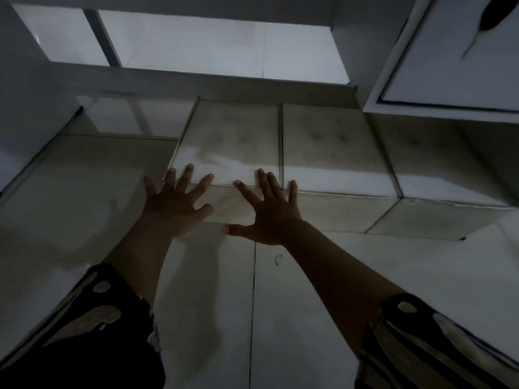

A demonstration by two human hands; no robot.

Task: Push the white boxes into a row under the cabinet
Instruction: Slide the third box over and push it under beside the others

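Note:
Three white boxes stand side by side on the tiled floor in dim light. The left box (pixel 230 141) reaches back under the white cabinet (pixel 196 80); the middle box (pixel 331 153) touches its right side, and the right box (pixel 438 175) sits partly below a cabinet door. My left hand (pixel 175 204) is spread flat against the near face of the left box at its left corner, fingers over the top edge. My right hand (pixel 266 213) is spread flat on the same face near its right corner. Neither hand grips anything.
A white cabinet door (pixel 449 66) with a dark handle hangs open at the upper right, over the right box. A white wall panel (pixel 28 94) closes off the left side. Pale floor tiles (pixel 84 192) stretch to the left of the boxes and in front of me.

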